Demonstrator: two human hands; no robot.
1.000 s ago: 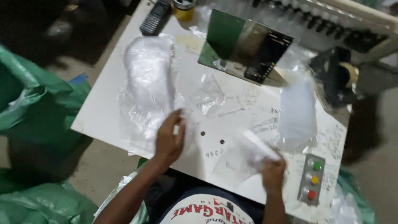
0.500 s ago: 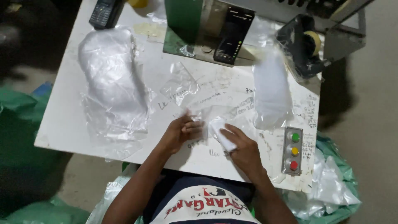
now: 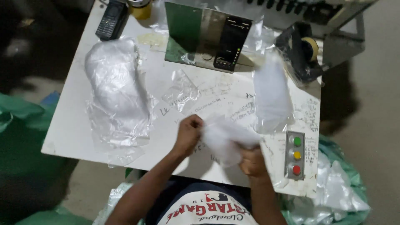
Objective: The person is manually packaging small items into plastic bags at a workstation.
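Both of my hands grip one small clear plastic bag (image 3: 225,139) with something white inside, just above the near edge of the white table (image 3: 66,125). My left hand (image 3: 188,133) pinches its left end. My right hand (image 3: 252,160) clasps its lower right part from below. The bag is blurred by motion.
A heap of clear plastic bags (image 3: 116,89) lies at the left, a loose crumpled bag (image 3: 181,89) in the middle, a white filled bag (image 3: 271,93) at the right. A three-button box (image 3: 296,155), a tape dispenser (image 3: 302,50), a phone (image 3: 110,21) and a green plate with a dark device (image 3: 208,35) also sit there. Green sacks (image 3: 25,137) flank the table.
My hands came together from apart. The left hand left the table edge and took hold of the small bag that the right hand held; both now lift it slightly.
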